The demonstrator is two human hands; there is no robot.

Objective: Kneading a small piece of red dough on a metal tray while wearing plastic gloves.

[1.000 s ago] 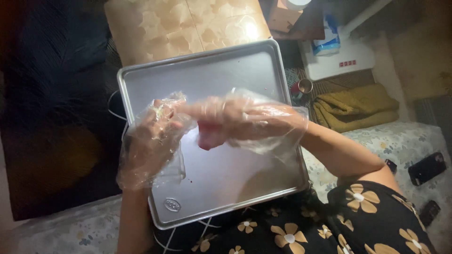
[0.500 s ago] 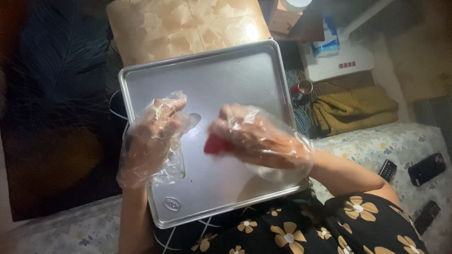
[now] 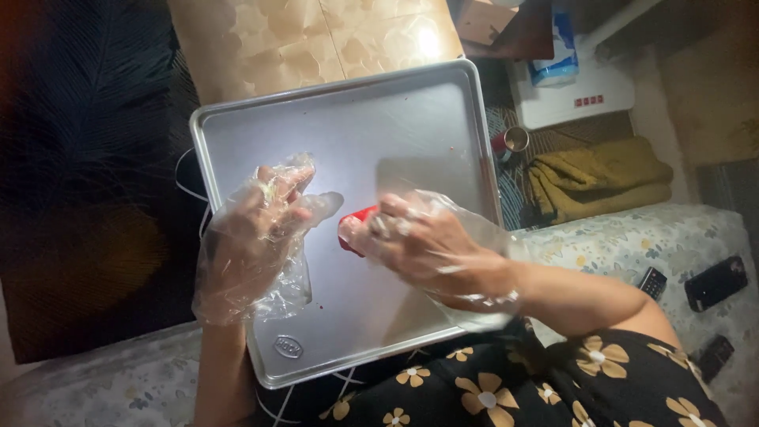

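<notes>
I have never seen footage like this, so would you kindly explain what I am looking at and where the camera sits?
The camera is worn on a person's head and looks down at their own two hands; no machine is involved. Both hands wear loose, clear plastic gloves. They work over a metal tray resting on the person's lap, above a dark dress with a flower print. The right hand pinches a small red thing at its fingertips; what it is cannot be told. The left hand is open beside it, holding nothing. To the right, lower down, lie a folded olive cloth, a small can and, on a patterned cover, some dark remotes.
</notes>
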